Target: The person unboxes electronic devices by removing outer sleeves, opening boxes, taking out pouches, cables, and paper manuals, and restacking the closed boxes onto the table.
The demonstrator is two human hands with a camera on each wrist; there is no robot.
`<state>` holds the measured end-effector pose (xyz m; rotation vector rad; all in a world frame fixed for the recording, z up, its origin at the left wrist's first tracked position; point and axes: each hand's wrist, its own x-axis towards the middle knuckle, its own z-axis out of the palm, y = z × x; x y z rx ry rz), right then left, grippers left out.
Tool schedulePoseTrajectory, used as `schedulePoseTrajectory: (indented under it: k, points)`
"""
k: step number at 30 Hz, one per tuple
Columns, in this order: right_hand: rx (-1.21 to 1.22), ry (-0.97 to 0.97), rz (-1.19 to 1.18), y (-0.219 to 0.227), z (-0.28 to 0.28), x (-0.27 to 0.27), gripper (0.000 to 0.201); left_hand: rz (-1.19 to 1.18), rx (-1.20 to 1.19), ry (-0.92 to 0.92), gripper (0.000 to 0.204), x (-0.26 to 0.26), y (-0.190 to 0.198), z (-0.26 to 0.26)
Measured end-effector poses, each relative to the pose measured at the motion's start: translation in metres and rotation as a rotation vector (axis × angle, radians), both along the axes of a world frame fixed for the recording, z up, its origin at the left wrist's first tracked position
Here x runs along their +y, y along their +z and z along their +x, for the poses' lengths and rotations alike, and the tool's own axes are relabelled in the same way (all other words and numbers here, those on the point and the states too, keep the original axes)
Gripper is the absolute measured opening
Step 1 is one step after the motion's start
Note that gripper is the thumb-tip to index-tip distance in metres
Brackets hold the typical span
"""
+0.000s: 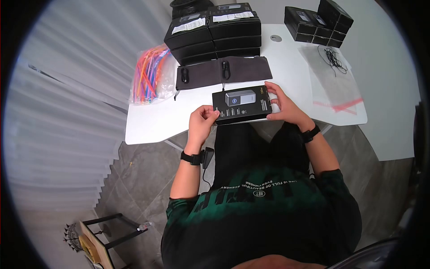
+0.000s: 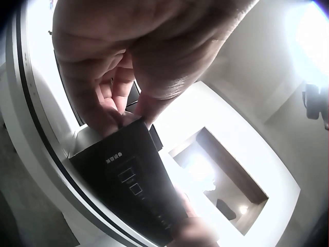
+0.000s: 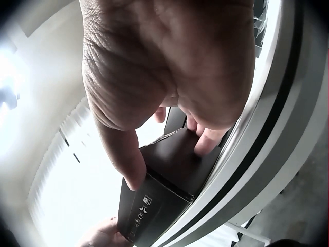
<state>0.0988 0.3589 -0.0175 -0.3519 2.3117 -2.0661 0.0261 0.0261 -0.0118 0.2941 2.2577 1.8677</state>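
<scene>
A flat black product box point(image 1: 244, 109) with a device pictured on its top lies at the table's front edge, between both hands. My left hand point(image 1: 201, 124) holds its left end, the thumb on the top corner. In the left wrist view, the bent fingers point(image 2: 105, 121) are at that end, beside a pale flap point(image 2: 85, 139). My right hand point(image 1: 286, 108) grips the right end, thumb on the near side and fingers at the far corner. The right wrist view shows the thumb point(image 3: 134, 172) along one long side and fingertips on the plain end face point(image 3: 172, 154).
Behind the box lie dark grey pouches point(image 1: 201, 75) with coiled black cables point(image 1: 226, 70). Stacked black boxes point(image 1: 237, 31) stand at the back, more boxes point(image 1: 313, 27) at back right. Colourful strips in a bag point(image 1: 150, 76) lie left; a clear bag point(image 1: 331, 87) with black cords point(image 1: 332, 60) lies right.
</scene>
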Motion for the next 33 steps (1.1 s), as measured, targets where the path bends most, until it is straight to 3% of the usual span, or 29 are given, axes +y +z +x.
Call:
schedulePoseTrajectory:
  k: [1,3,6,10,12,15,20,22,23,24,26,30,33]
  points:
    - [-0.006,-0.003,-0.005,0.001,0.001,0.001,0.111,-0.005,-0.006,-0.003,0.011,0.001,0.000,-0.002]
    - [0.011,-0.041,0.192,0.009,0.003,0.001,0.110,0.254,-0.151,-0.078,0.012,0.001,-0.002,-0.007]
    - [0.087,0.005,0.251,0.001,0.004,0.010,0.105,0.399,-0.324,-0.142,0.014,-0.007,-0.008,-0.013]
    - [0.100,-0.001,0.254,0.004,0.014,0.007,0.100,0.440,-0.287,-0.050,0.015,-0.040,-0.017,-0.023]
    - [0.124,-0.031,0.255,0.006,0.015,0.011,0.098,0.450,-0.268,-0.016,0.015,-0.069,-0.001,-0.025]
    - [0.082,-0.046,0.201,0.002,0.017,0.014,0.100,0.423,-0.251,0.040,0.018,-0.128,-0.008,-0.041]
    - [0.087,-0.036,0.229,0.007,0.019,0.014,0.103,0.369,-0.187,0.232,0.028,-0.158,-0.007,-0.040]
    - [0.094,-0.029,0.244,0.010,0.022,0.012,0.104,0.101,0.043,0.395,0.035,-0.159,-0.007,-0.045]
    - [0.079,-0.028,0.236,0.013,0.024,0.012,0.106,-0.005,0.270,0.496,0.047,-0.152,-0.006,-0.048]
    - [0.067,-0.029,0.230,0.014,0.024,0.012,0.108,-0.005,0.271,0.492,0.047,-0.139,0.007,-0.044]
    - [0.059,-0.028,0.217,0.011,0.024,0.014,0.110,-0.314,0.657,0.266,0.059,-0.098,0.057,-0.024]
    - [-0.018,-0.019,0.173,0.008,0.023,0.015,0.116,-0.495,0.804,-0.548,0.080,0.013,0.098,-0.001]
    - [0.000,-0.020,0.104,0.005,0.022,0.016,0.118,-0.586,0.939,-0.618,0.088,0.072,0.085,0.001]
